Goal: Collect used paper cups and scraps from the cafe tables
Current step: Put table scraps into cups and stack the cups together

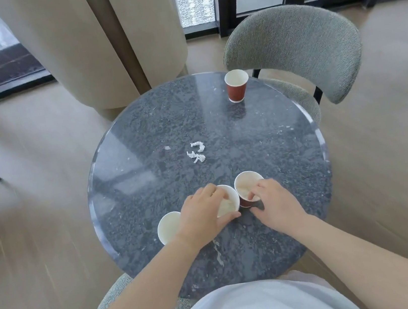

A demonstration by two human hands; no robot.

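Three red paper cups with white insides stand near the front of the round dark marble table (142, 137). My left hand (201, 214) wraps around the middle cup (228, 202), fingers over its rim. My right hand (275, 203) grips the right cup (246, 185), which has crumpled paper inside. An empty cup (168, 227) stands untouched just left of my left wrist. A further red cup (237, 85) stands upright at the table's far edge. White paper scraps (196, 151) lie at the table's middle, with a tiny scrap (167, 148) to their left.
A grey upholstered chair (295, 45) stands behind the table on the right. Another grey chair (113, 297) is under me at the front. Beige curtains (90, 39) hang at the back before dark-framed windows. Wood floor surrounds the table.
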